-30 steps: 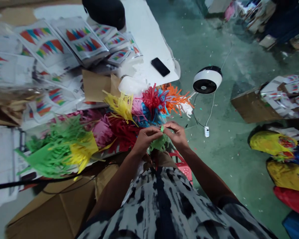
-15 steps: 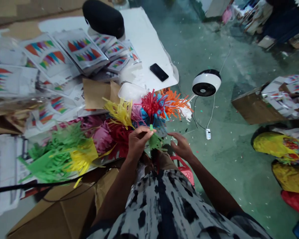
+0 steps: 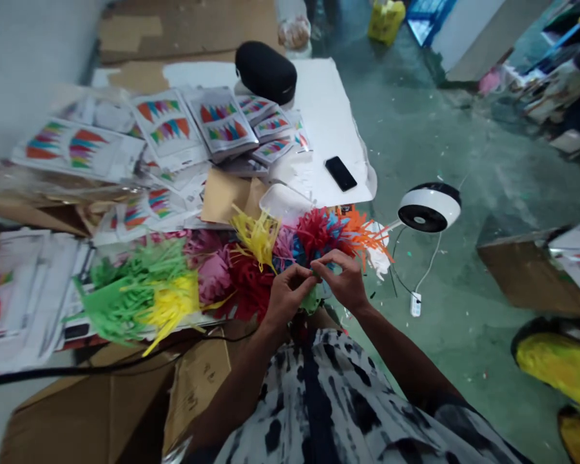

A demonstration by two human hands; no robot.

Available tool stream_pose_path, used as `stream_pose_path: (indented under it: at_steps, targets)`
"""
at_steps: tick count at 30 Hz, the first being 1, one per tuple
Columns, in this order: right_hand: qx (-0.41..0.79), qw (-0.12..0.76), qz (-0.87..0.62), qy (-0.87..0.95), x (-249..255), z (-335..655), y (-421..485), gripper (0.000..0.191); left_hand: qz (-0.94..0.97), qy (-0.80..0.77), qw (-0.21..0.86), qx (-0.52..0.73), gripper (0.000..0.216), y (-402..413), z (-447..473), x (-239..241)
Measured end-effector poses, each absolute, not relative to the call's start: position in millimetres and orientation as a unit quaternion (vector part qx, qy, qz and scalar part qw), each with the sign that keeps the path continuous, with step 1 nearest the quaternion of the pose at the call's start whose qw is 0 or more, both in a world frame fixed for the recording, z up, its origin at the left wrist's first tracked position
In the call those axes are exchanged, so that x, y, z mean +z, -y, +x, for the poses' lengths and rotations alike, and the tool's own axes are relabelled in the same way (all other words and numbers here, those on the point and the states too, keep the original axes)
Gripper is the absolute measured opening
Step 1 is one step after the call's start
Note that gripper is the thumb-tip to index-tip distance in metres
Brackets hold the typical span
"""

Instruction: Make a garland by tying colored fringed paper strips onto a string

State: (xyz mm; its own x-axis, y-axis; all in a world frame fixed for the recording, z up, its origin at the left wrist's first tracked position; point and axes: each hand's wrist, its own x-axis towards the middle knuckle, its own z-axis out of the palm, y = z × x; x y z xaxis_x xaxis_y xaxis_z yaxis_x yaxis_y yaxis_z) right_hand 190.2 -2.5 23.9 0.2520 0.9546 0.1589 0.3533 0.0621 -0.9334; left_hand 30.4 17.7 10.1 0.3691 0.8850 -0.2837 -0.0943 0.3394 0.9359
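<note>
Close in front of my body, my left hand (image 3: 290,293) is closed in a pinch on the top of a green paper tassel (image 3: 310,301). The thumb and forefinger of my right hand (image 3: 343,281) meet at the same top end, fingertips almost touching the left ones. Cut strips of the tassel hang below, partly hidden by the hands. Just beyond lie fringed paper bunches: yellow (image 3: 255,235), red (image 3: 314,232) and orange (image 3: 362,233). To the left are a green fringed pile (image 3: 125,299) and a yellow fringed sheet (image 3: 176,299).
A white-topped table (image 3: 323,96) bears printed packs (image 3: 220,122), a phone (image 3: 341,173), a black rounded object (image 3: 265,71) and a clear plastic tray (image 3: 283,203). A white fan (image 3: 430,207) with a cord stands to the right, near a carton (image 3: 526,264). Cardboard (image 3: 91,406) lies lower left.
My right hand has moved in from the right, its pointing finger now pinched against the tassel's top beside my left hand. The view has turned, shifting the surroundings rightward and down.
</note>
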Motion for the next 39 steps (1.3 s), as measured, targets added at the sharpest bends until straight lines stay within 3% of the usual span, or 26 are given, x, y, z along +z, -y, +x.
stream_pose_path:
  at_steps: [5, 7, 12, 16, 29, 39]
  targets:
    - [0.272, 0.406, -0.612, 0.622, 4.8, 202.0, -84.7, 0.025, 0.421, -0.52, 0.631, 0.392, 0.031, -37.5, 23.9, 0.1]
    - [0.222, 0.321, -0.63, 0.672, -11.4, 205.7, -128.8, 0.017, 0.398, -0.541, 0.622, 0.403, 0.03, -40.1, 19.5, -4.1]
    - [0.156, 0.068, -0.675, 0.718, -59.7, 198.6, -213.7, 0.031, 0.327, -0.559, 0.625, 0.436, 0.047, -35.8, 12.2, -8.5]
    - [0.135, -0.024, -0.652, 0.746, -86.0, 188.1, -236.5, 0.035, 0.321, -0.577, 0.616, 0.43, 0.03, -32.8, 11.4, -6.4]
    - [0.143, -0.074, -0.637, 0.754, -94.8, 186.5, -240.9, 0.037, 0.266, -0.579, 0.574, 0.514, 0.024, -39.1, 19.4, -1.8]
    - [0.158, 0.025, -0.657, 0.736, -64.2, 198.7, -228.3, 0.034, 0.297, -0.575, 0.538, 0.541, 0.022, -41.4, 19.5, -9.4]
